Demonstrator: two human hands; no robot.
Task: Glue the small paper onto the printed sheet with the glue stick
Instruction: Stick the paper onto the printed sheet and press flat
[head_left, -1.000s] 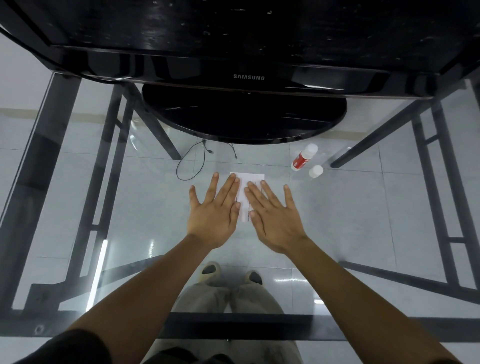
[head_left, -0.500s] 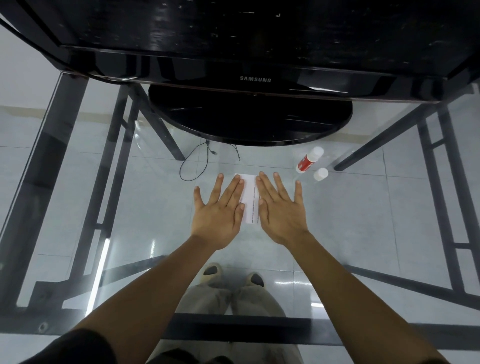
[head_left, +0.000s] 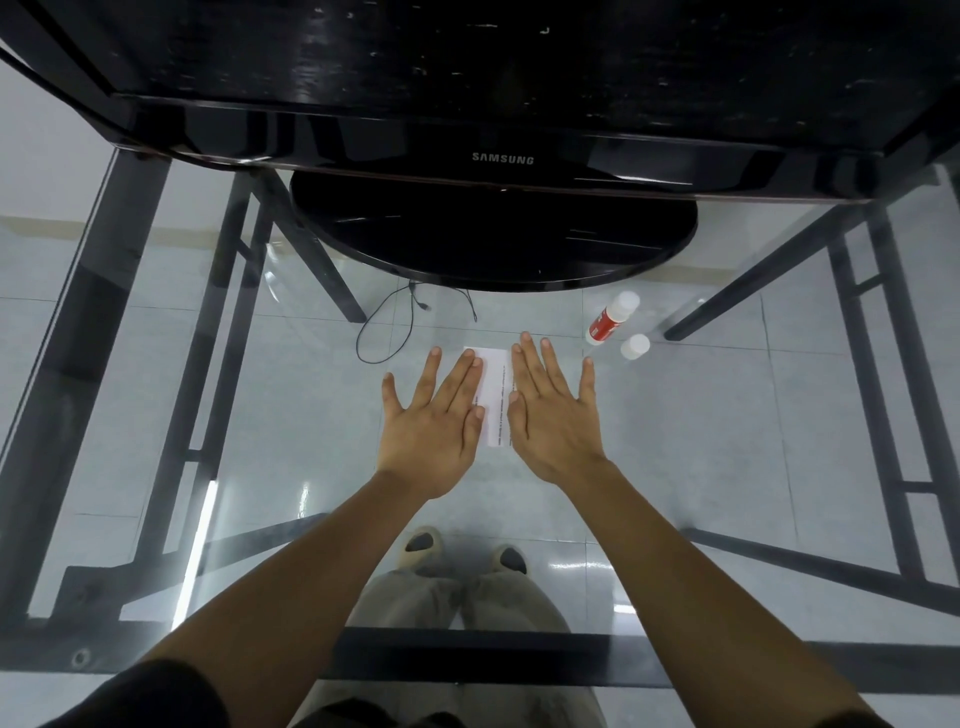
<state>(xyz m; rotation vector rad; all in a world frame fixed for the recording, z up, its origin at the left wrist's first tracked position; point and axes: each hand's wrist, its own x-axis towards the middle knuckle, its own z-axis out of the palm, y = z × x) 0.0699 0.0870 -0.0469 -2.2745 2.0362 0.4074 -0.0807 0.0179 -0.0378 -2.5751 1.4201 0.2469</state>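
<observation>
A white printed sheet (head_left: 495, 395) lies flat on the glass table, with a line of small text along its right part. My left hand (head_left: 434, 426) rests palm down on its left side, fingers spread. My right hand (head_left: 553, 415) lies flat over its right side, fingers apart. Only a narrow strip of paper shows between the hands, so I cannot tell the small paper from the sheet. The glue stick (head_left: 612, 318), white with a red label, lies uncapped to the upper right of my right hand. Its white cap (head_left: 635, 346) stands just beside it.
A black Samsung monitor (head_left: 498, 156) on a round stand (head_left: 493, 244) fills the far side of the glass table (head_left: 208, 415). A thin black cable (head_left: 395, 327) loops left of the paper. Dark table legs and my feet show through the glass.
My right hand has turned and slid to the right, uncovering a strip of the sheet with its text line. My left hand has stayed flat in place.
</observation>
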